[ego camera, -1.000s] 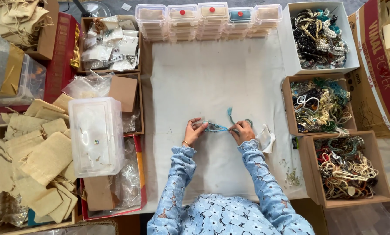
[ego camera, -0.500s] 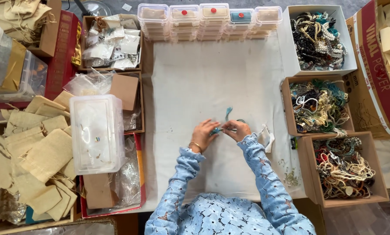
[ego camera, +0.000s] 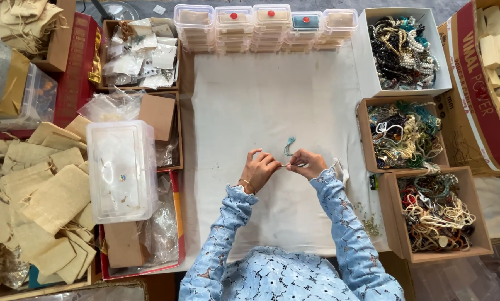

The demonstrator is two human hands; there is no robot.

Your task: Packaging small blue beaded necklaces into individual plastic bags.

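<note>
Teal tasselled cord (ego camera: 288, 149): lying between the two hands near the middle of the white cloth (ego camera: 272, 100), its long axis running left to right along the short stretch pinched between the fingertips, its tassel end standing away from the person, just above the gap between the hands.

Left to right:

- Burlap pouches (ego camera: 49, 195): lying heaped at the far left, well apart from the hands.
- Clear lidded bin (ego camera: 122, 170): sitting beside the pouches, left of the cloth.
- Left hand (ego camera: 256, 170): closing thumb and forefinger on the left end of the cord, remaining fingers curling loosely; the cord is lying to its right, touching the fingertips.
- Right hand (ego camera: 308, 164): pinching the right end likewise, fingers bunching inward; the cord is lying to its left. Both hands are sitting equally near, each gripping one end.
- Small white pouch (ego camera: 340, 171): lying just beside the right wrist.
- Three boxes of beaded strands (ego camera: 406, 134): standing along the right edge, apart from the hands.
</note>
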